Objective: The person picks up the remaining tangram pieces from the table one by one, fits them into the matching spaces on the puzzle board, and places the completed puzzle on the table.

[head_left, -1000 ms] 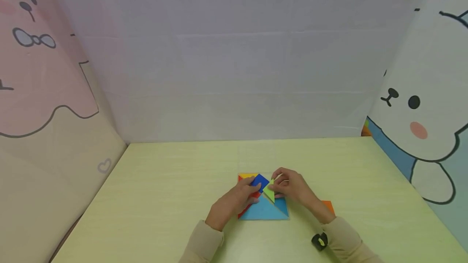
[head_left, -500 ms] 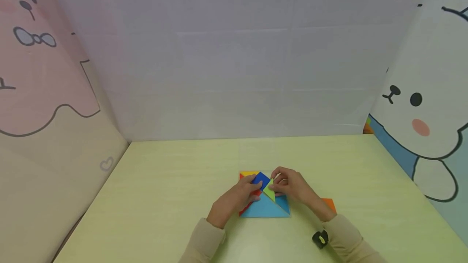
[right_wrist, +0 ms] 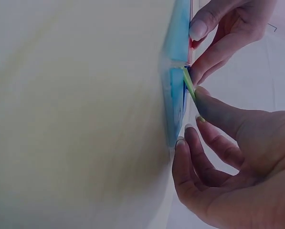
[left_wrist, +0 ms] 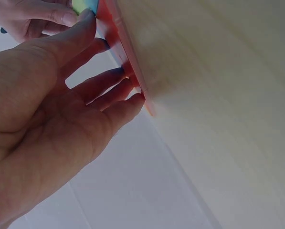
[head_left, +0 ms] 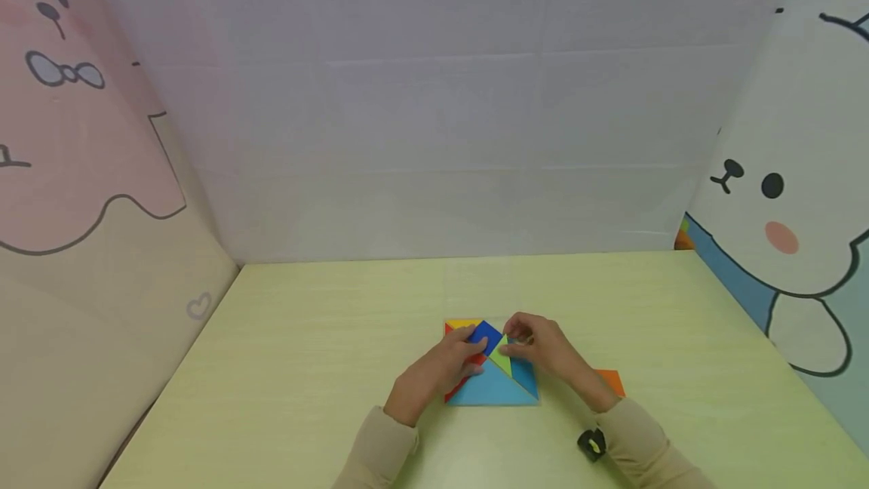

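Note:
A tangram puzzle lies on the table with its pieces forming a square. My left hand (head_left: 434, 376) rests on its left side, fingertips on the blue square piece (head_left: 486, 334) and the red piece (head_left: 477, 359). My right hand (head_left: 548, 352) pinches a light green triangle (head_left: 502, 361) between thumb and index finger. In the right wrist view this green triangle (right_wrist: 190, 85) stands tilted, one end at the puzzle. A large light blue triangle (head_left: 492, 391) lies along the near side, a darker blue piece (head_left: 524, 376) at the right. A yellow piece (head_left: 463, 322) shows at the far edge.
An orange piece (head_left: 611, 380) lies on the table (head_left: 326, 338), partly behind the right forearm. A small black object (head_left: 592, 444) shows beside the right sleeve. A pale curtain (head_left: 407, 134) hangs behind the table, with cartoon-printed cloth (head_left: 781, 134) at the sides.
My right hand's fingers have lifted off the darker blue piece, so more of it shows. The green triangle stays pinched near the same spot. My left hand has kept its place.

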Demonstrator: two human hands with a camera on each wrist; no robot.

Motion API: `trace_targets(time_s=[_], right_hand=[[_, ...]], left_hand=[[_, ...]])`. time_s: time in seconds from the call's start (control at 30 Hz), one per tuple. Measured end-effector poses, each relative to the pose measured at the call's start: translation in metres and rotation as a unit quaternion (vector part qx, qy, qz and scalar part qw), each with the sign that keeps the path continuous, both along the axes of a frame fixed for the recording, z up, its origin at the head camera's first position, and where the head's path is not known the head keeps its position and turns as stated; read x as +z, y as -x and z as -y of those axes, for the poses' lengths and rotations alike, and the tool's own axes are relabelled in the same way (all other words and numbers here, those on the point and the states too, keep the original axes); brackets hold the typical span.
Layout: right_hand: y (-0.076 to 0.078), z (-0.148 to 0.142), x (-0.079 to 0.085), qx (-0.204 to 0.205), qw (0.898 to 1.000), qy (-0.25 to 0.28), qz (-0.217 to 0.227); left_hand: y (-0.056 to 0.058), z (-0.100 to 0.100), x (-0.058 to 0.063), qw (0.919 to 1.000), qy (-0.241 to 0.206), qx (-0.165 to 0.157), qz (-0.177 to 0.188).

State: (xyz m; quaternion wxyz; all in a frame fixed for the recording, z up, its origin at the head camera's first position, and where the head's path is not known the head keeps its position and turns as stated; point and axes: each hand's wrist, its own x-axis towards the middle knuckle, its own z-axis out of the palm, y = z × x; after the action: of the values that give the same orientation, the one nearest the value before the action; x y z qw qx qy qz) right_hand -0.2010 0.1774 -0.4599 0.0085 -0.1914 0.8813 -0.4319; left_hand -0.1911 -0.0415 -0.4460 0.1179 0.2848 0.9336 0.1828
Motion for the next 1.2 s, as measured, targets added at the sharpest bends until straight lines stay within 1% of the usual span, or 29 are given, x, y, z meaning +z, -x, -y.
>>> trace_targets(time_s=[0.4,0.6,0.73,0.93,1.2], right_hand=[[-0.0010,0.0023,-0.0007,-0.024,0.999,-0.026,0.023],[-0.0006,0.0026,-0.0012,-0.025,0.999,-0.044,0.015],[-0.0009,0.0027,-0.0010,-0.021,0.999,-0.043,0.007],[-0.0015,0.0035,0.0001,-0.017,0.999,-0.037,0.008],[-0.0016,0.0029,-0.0003,-0.015,0.999,-0.034,0.009]], left_hand=[[0.0006,-0.0005,-0.0039,1.0000,0.002,0.003,0.002],[0.0009,0.0004,-0.0029,1.0000,-0.003,0.002,0.001],[0.0007,0.0013,-0.0025,1.0000,-0.007,-0.003,-0.002],[-0.0001,0.0027,-0.0031,0.9998,-0.008,-0.010,-0.013],[0.0004,0.0021,-0.0030,0.9999,-0.007,-0.008,-0.008]])
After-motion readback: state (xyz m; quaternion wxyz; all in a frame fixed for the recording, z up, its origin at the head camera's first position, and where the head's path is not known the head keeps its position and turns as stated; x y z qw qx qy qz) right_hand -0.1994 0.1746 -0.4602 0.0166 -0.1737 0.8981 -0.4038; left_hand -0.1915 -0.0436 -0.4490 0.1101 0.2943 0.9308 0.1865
